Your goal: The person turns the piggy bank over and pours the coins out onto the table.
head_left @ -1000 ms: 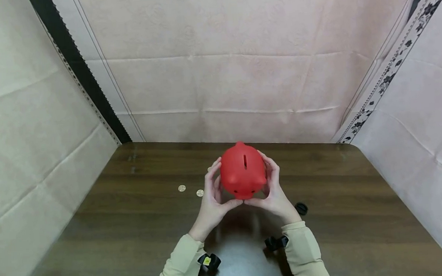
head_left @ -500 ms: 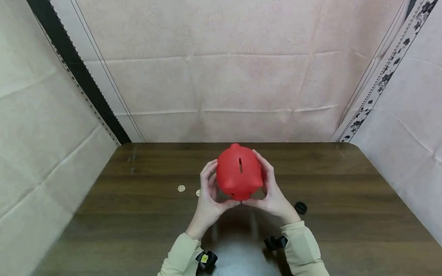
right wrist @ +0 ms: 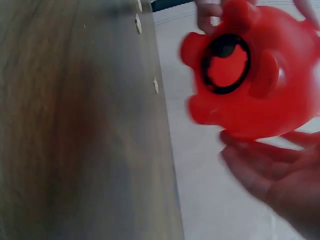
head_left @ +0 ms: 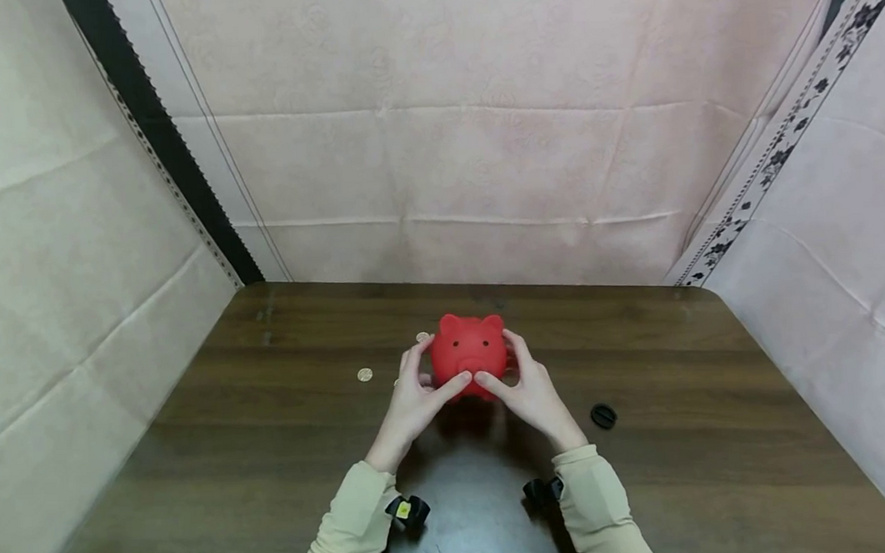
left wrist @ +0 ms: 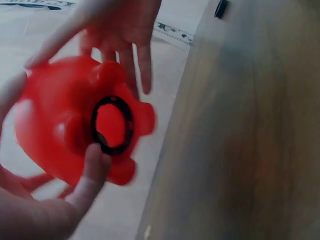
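Observation:
A red piggy bank (head_left: 467, 350) is held between both hands, its eyes and ears facing the head camera. My left hand (head_left: 413, 403) grips its left side, the thumb on the front near the snout. On the other side my right hand (head_left: 533, 395) holds it the same way, the two thumb tips close together. Both wrist views show its underside raised off the table, with a round black-rimmed opening (left wrist: 95, 120) between the stubby feet. In the right wrist view the right fingers (right wrist: 260, 165) lie below the piggy bank. The coin slot is hidden.
A round black plug (head_left: 603, 416) lies on the wooden table (head_left: 721, 429), right of the right hand. Coins lie left of the piggy bank, including one coin (head_left: 364, 374) in plain view and another (head_left: 422, 337) by the left fingertips. White cloth walls (head_left: 444, 168) enclose the table.
The piggy bank has tilted, so its face shows where the slotted back was seen before. It has shifted slightly left, and both thumbs now lie over its front.

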The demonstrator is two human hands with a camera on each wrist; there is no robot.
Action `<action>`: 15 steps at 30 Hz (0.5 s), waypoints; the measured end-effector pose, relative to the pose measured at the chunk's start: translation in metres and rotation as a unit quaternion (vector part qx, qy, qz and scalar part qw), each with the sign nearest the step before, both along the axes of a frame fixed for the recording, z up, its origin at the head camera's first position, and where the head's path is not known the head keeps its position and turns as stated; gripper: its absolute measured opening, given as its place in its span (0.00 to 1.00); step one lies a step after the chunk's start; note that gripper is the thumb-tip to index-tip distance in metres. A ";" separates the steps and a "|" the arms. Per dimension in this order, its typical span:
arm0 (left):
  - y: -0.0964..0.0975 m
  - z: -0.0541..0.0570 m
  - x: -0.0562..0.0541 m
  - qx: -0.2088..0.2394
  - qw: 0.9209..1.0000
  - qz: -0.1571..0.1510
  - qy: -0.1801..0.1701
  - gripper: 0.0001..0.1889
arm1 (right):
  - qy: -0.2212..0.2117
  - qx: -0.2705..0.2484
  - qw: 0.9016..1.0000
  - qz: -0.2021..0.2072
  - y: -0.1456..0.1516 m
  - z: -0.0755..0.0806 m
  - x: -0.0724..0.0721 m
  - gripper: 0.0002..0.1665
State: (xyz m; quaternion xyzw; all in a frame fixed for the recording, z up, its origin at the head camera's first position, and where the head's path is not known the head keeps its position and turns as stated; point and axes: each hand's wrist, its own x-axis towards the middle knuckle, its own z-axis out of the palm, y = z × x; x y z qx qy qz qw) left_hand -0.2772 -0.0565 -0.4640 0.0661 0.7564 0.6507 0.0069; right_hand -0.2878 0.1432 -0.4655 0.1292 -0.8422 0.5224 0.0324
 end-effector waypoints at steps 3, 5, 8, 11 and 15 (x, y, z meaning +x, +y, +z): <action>-0.003 0.007 -0.001 0.034 0.998 -0.033 0.039 0.45 | 0.046 -0.058 0.997 0.028 0.001 0.005 0.000 0.53; -0.004 0.006 -0.002 0.049 0.997 -0.046 0.034 0.47 | 0.048 -0.084 0.994 0.045 -0.001 0.004 -0.001 0.56; -0.005 0.000 -0.005 0.033 0.998 -0.046 0.003 0.48 | 0.009 -0.085 0.995 0.058 -0.003 -0.003 -0.004 0.55; -0.006 -0.004 -0.007 0.035 0.998 -0.046 0.003 0.48 | 0.010 -0.092 0.994 0.054 -0.004 -0.007 -0.004 0.55; -0.006 -0.007 -0.005 0.096 0.994 -0.044 0.027 0.48 | 0.049 -0.127 0.989 0.050 -0.007 -0.009 -0.004 0.56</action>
